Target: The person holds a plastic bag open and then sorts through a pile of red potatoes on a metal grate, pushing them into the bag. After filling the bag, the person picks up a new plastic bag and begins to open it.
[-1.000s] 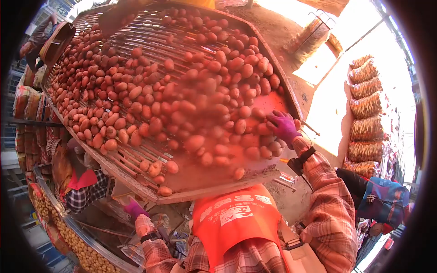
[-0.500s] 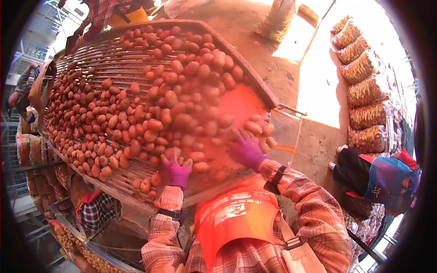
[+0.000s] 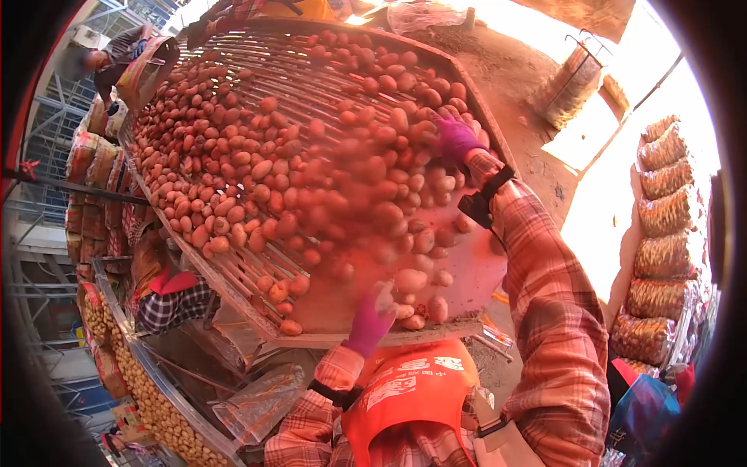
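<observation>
Toward the right side of the slatted tray [image 3: 264,61], the right hand [image 3: 461,142] has reached outward onto the red potatoes [image 3: 262,168], fingers spread; the left hand [image 3: 369,325] has shifted to the smooth plate [image 3: 478,263], whether gripping I cannot tell, so both flank the dusty, oval potatoes

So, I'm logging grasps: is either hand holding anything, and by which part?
Can't tell: the left hand and right hand are at the potatoes; no clear grip shows.
</observation>
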A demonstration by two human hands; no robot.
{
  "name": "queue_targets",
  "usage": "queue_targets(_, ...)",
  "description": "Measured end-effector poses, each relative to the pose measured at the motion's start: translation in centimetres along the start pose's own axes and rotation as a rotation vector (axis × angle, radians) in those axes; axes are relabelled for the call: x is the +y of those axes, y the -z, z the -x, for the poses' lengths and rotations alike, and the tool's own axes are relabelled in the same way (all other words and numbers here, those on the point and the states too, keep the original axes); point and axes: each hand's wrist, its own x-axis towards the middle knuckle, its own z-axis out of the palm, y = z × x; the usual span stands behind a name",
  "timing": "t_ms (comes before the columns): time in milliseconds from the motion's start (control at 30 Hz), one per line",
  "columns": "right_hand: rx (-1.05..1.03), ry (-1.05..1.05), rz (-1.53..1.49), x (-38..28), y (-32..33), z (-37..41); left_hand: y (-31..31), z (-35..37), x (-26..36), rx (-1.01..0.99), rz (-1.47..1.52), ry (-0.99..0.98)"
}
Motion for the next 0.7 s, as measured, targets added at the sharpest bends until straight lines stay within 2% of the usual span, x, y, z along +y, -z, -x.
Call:
queue_targets(33, -0.074, -0.082, 0.094, -0.5, -0.2, -1.4, 1.3, 1.3, -0.9, 0.109, -0.08, -0.049)
queue_targets(67, -0.069, -0.074, 0.087, -1.4, -0.1, -2.1, 2.6, 2.6, -1.9, 0.215, -0.157, -0.099)
queue_targets(133, -0.225, -0.26, 0.208, -2.9, 0.6, -2.2, 5.7, 5.1, -4.4, 0.394, -0.371, 0.005)
queue_targets(200, -0.179, -0.2, 0.286, -2.0, -2.6, -1.5, 8.8, 7.3, -5.6, 0.396, -0.633, 0.108)
queue_targets(267, -0.12, -0.131, -0.049, -1.8, -3.0, 0.2, 10.2, 7.7, -7.8, 0.369, -0.67, 0.135)
queue_targets(333, -0.335, -0.078, 0.038, -4.2, -1.6, 2.9, 10.3, 7.6, -8.7, 0.356, -0.706, 0.168)
queue_targets(400, -0.361, -0.078, 0.168, -6.4, -2.1, 5.8, 10.0, 6.7, -9.0, 0.374, -0.793, 0.123)
queue_targets(467, -0.247, -0.088, 0.054, -8.0, -1.9, 10.0, 9.7, 5.6, -8.6, 0.403, -0.782, 0.104)
queue_targets(500, -0.254, -0.095, 0.064, -8.4, -2.1, 12.4, 9.5, 5.3, -8.2, 0.438, -0.779, 0.099)
queue_targets(567, 0.084, 0.091, 0.198, -8.3, -2.7, 16.2, 9.2, 4.5, -7.2, 0.437, -0.781, 0.14)
queue_targets(600, 0.075, 0.095, 0.204, -8.3, -2.1, 17.9, 9.2, 4.5, -6.8, 0.435, -0.799, 0.19)
queue_targets(700, -0.078, 0.127, 0.153, -6.7, 0.8, 20.6, 9.0, 4.3, -5.6, 0.436, -0.837, 0.176)
